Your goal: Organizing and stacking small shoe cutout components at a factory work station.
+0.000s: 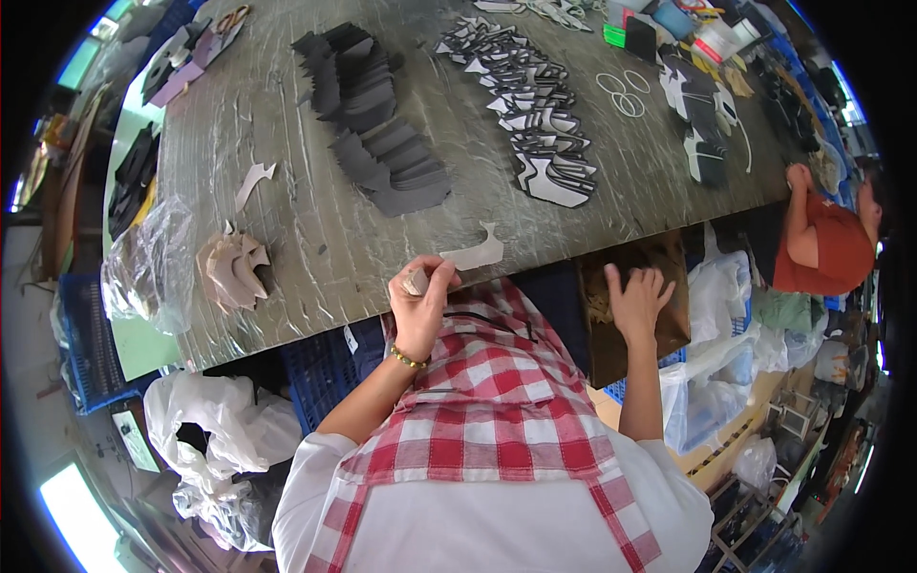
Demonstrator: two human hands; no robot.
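Near the table's front edge, my left hand (420,304) is closed around a small beige piece (415,282) whose end shows above the fist; most of it is hidden by the fingers. Just beyond the thumb and forefinger is a thin, curved, pale grey cut piece (478,252) with a narrow upturned end. Whether the fingertips pinch that piece or only touch it, I cannot tell. My right hand (638,298) is open with fingers apart and nothing in it, over a brown open box (669,329) beside the table edge.
Overlapping dark grey cut pieces (392,172) and a row of white-faced ones (544,124) lie on the film-covered table (315,286). A beige stack (229,272) sits left, white rings (626,95) farther right. Another person in a red top (826,248) is at the right edge.
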